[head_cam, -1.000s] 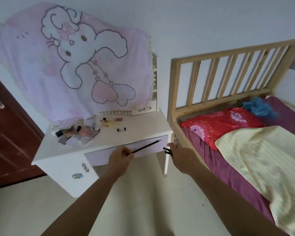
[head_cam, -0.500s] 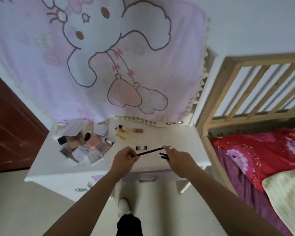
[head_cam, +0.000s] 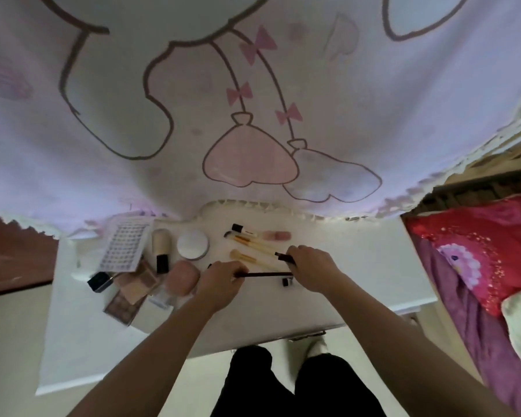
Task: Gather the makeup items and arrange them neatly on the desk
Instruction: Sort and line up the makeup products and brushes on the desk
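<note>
Pencil (head_cam: 263, 275) pinched by left hand (head_cam: 220, 281), dark stick (head_cam: 283, 257) gripped by right hand (head_cam: 312, 267), above desk (head_cam: 361, 266).

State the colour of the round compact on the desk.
White; the round compact shows best in the head view.

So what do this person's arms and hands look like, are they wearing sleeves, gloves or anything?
Two bare arms: no sleeve shows on the left forearm or the right forearm. The left hand and right hand wear no gloves, and I see no watch, bracelet or ring, though the picture is soft. Lower down are black trousers.
</note>
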A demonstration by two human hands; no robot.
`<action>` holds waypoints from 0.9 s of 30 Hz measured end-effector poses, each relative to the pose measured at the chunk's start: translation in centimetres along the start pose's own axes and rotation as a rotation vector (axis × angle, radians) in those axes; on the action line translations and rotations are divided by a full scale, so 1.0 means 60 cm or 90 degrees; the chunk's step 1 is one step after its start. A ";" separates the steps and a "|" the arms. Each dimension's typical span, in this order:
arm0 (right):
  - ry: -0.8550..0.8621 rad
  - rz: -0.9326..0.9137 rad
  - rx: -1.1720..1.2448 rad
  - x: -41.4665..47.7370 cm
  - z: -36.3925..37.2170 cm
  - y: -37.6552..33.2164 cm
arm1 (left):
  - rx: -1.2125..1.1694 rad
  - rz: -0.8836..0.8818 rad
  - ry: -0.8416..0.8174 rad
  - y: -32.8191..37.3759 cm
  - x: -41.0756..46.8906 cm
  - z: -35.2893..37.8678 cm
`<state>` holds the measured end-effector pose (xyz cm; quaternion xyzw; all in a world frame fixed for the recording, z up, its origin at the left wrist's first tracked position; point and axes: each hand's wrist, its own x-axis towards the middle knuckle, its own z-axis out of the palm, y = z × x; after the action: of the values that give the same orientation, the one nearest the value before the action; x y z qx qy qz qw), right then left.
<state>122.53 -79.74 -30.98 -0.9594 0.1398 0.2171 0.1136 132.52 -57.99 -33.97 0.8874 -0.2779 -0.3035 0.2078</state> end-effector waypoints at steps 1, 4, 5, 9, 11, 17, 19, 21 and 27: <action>-0.015 0.005 0.001 0.012 0.003 -0.006 | 0.034 0.011 0.006 -0.006 0.008 0.005; -0.061 0.017 0.023 0.036 0.016 -0.013 | 0.128 0.055 0.022 -0.010 0.025 0.021; -0.076 0.019 0.036 0.043 0.019 -0.013 | 0.148 0.066 0.027 -0.011 0.032 0.026; -0.113 0.015 0.084 0.065 0.022 -0.019 | 0.175 0.064 0.050 -0.014 0.054 0.040; -0.119 0.009 0.146 0.075 0.021 -0.027 | 0.189 0.045 0.077 -0.016 0.062 0.045; -0.139 -0.013 0.146 0.090 0.028 -0.007 | 0.157 -0.035 0.139 -0.023 0.065 0.036; -0.139 -0.002 0.118 0.084 0.027 0.011 | 0.157 -0.064 0.158 -0.019 0.058 0.034; -0.132 0.012 0.105 0.074 0.028 0.027 | 0.148 -0.093 0.169 -0.014 0.051 0.036; -0.149 -0.043 0.132 0.027 0.030 0.074 | 0.227 -0.063 0.062 0.023 0.015 0.066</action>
<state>121.81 -83.73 -34.01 -0.9147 0.1151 0.3082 0.2345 130.03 -60.38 -36.50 0.9364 -0.2726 -0.2162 0.0451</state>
